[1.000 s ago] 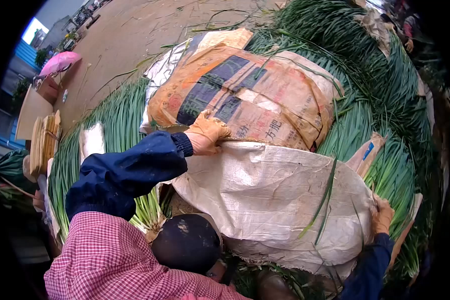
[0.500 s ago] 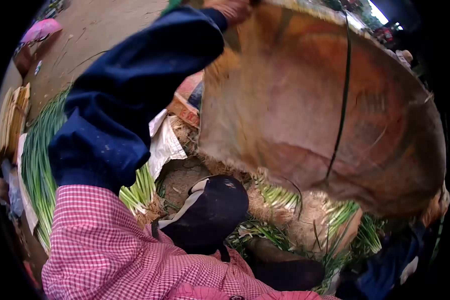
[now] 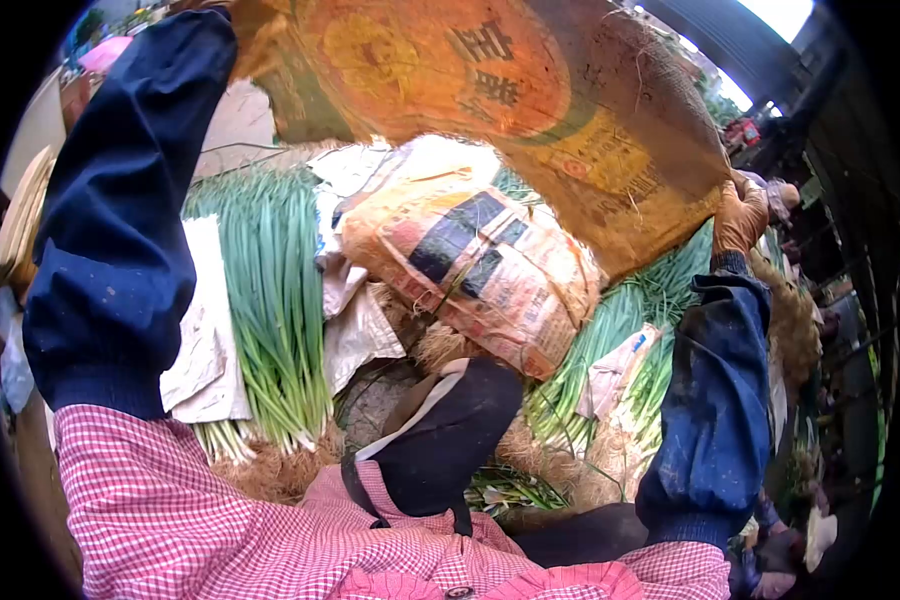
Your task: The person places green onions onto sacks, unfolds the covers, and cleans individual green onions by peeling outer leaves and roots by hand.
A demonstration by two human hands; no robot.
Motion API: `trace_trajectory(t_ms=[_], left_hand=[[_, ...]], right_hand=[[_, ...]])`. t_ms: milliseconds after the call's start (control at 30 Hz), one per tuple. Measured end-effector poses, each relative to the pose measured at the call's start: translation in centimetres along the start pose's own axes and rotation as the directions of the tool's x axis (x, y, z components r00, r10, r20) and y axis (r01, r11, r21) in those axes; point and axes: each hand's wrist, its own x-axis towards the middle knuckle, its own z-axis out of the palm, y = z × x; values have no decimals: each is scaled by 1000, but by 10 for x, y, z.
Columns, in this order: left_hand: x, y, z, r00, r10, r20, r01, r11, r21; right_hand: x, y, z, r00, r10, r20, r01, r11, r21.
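Observation:
My right hand (image 3: pixel 740 217) is closed on the lower right corner of an orange-brown printed sack (image 3: pixel 450 75), which hangs spread out in the air. My left sleeve reaches up to the sack's upper left end, but the hand itself lies past the top edge of the view. Below the raised sack, a packed bundle wrapped in a printed bag (image 3: pixel 470 265) rests among green onions. One bunch of long green onions (image 3: pixel 275 300) lies to its left, roots toward me; another bunch (image 3: pixel 560 400) is at its right.
White sheeting (image 3: pixel 205 320) lies beside the left bunch. My bent knee (image 3: pixel 460 420) is just below the wrapped bundle. Stacked boards (image 3: pixel 25 215) stand at the far left, with a pink umbrella (image 3: pixel 105 53) behind. Partly visible people are along the right edge.
The sheet that lay with its white side up over the onions has been lifted; it is now high and spread, its printed side facing me. Both arms have risen, uncovering onions and roots.

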Motion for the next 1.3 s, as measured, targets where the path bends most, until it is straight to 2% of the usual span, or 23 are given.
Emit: trace_trajectory(t_ms=[100,133,200,233,300,333,367,433,467,500,567,633,733,767,833,900,933,1033,1133,1167,1200,1233,1300], left_hand=[[-17,-31,-108,991,-18,-131,8,997,-71],[-35,-42,-141,992,-13,-122,8,999,-41],[-79,-56,-202,982,182,-42,-167,959,228],[-107,-63,-231,964,262,42,-259,897,359],[-167,-81,-289,905,337,261,-426,718,551],[-196,-92,-317,872,315,373,-487,624,611],[-226,-103,-344,852,249,461,-516,548,658],[-286,-134,-398,845,-40,534,-467,431,772],[-313,-128,-407,777,-343,528,-444,296,846],[-333,-116,-407,653,-615,441,-451,151,879],[-325,-60,-374,182,-964,194,-336,124,934],[-315,-52,-358,91,-975,202,-272,171,947],[-312,-55,-309,300,-759,577,-186,547,816],[-315,-56,-279,293,-714,635,-124,630,766],[-343,-65,-218,270,-514,814,-354,734,580],[-362,-45,-141,-13,-441,897,-384,831,403],[-373,-28,-107,-85,-351,933,-393,872,292],[-409,22,-15,-231,13,973,-342,935,-94],[-439,68,52,-286,340,896,-252,875,-413],[-450,82,68,-290,394,872,-325,817,-477],[-459,97,81,-303,441,845,-254,817,-517],[-467,111,93,-307,471,827,-192,820,-539],[-504,113,120,-330,451,830,-240,810,-535]], right_hand=[[-55,-51,72,992,48,117,-93,907,411],[-86,-85,80,956,127,266,-255,806,534],[-151,-120,108,934,63,352,-293,699,652],[-185,-131,121,883,81,461,-410,609,679],[-251,-152,127,715,4,699,-495,709,502],[-276,-150,133,670,-151,726,-306,836,456],[-299,-149,136,586,-293,756,-84,905,417],[-318,-124,145,363,-436,824,-66,870,489],[-316,-109,141,254,-406,878,-182,871,456],[-308,-93,132,135,-376,917,-290,870,399],[-275,-69,93,85,-377,922,-293,875,385],[-253,-13,55,164,-311,936,-125,935,332],[-242,66,-36,265,46,963,-247,969,21],[-242,96,-74,281,133,950,-203,976,-77],[-253,126,-158,300,404,864,-343,891,-297],[-275,145,-247,387,555,736,-490,800,-346],[-279,123,-286,392,658,642,-578,720,-384],[-307,76,-398,405,798,447,-547,603,-580],[-375,56,-503,255,949,184,-673,311,-671],[-389,39,-520,191,975,110,-730,216,-649],[-400,23,-532,102,993,63,-753,118,-648],[-427,23,-555,158,985,62,-714,157,-682],[-452,13,-569,26,1000,-13,-754,12,-656]])
